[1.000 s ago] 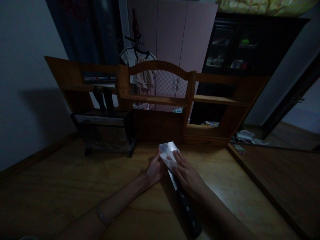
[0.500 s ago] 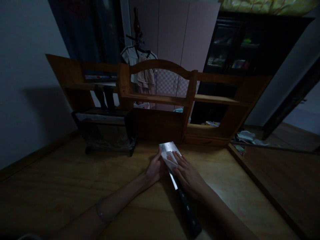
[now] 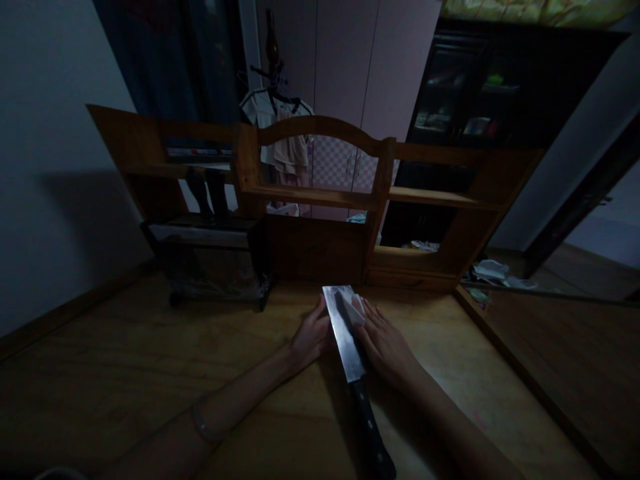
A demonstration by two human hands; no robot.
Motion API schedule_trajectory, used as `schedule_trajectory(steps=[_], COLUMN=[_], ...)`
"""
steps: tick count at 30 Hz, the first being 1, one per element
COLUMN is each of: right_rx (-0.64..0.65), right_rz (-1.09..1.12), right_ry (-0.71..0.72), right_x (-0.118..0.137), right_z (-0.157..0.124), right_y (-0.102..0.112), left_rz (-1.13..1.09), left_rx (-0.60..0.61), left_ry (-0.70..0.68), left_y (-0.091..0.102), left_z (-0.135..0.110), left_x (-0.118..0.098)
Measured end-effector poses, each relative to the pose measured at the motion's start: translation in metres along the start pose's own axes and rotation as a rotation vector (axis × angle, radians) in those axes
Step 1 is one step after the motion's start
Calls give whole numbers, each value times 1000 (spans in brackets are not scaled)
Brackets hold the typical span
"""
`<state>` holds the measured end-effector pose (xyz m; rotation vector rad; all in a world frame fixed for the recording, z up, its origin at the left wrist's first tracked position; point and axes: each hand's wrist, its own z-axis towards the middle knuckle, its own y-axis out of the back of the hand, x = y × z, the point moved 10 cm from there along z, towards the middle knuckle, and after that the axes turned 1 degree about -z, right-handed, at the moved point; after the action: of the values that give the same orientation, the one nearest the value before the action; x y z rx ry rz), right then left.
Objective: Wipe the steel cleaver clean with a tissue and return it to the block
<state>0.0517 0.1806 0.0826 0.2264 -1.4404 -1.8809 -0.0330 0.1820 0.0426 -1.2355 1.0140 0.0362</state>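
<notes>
A cleaver (image 3: 345, 340) with a broad shiny blade and a black riveted handle lies slanted over the wooden table, its handle toward me. My left hand (image 3: 311, 337) grips the blade from its left side, thumb along the edge of the metal and the other fingers hidden beneath. At the blade's right edge, my right hand (image 3: 384, 340) holds a folded white tissue (image 3: 358, 312) against the metal. Its fingers lie close together over the tissue.
A dark knife rack (image 3: 210, 260) with black-handled knives in it stands at the back left. Behind the table rises a wooden shelf unit (image 3: 320, 198). A raised wooden edge (image 3: 500, 340) runs along the right side.
My right hand and the tissue have slid right across the blade, uncovering more of its face. The cleaver's handle has swung slightly left. My left hand keeps its hold.
</notes>
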Motion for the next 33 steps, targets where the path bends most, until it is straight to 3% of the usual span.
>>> schedule_trajectory(steps=[11, 16, 20, 23, 28, 33], right_rx=[-137, -255, -361, -319, -85, 16], right_rz=[28, 144, 263, 276, 162, 76], right_ry=[-91, -204, -169, -51, 210, 235], right_x=[-14, -29, -24, -2, 48, 59], right_z=[-2, -8, -11, -8, -4, -3], right_y=[3, 17, 34, 35, 20, 14], left_rz=[19, 8, 9, 14, -83, -130], left_rx=[5, 13, -26, -53, -106, -119], left_ry=[0, -48, -37, -31, -70, -108], left_y=[-5, -13, -12, -5, 13, 21], left_z=[-1, -1, -2, -1, 2, 3], left_x=[1, -4, -4, -2, -1, -1])
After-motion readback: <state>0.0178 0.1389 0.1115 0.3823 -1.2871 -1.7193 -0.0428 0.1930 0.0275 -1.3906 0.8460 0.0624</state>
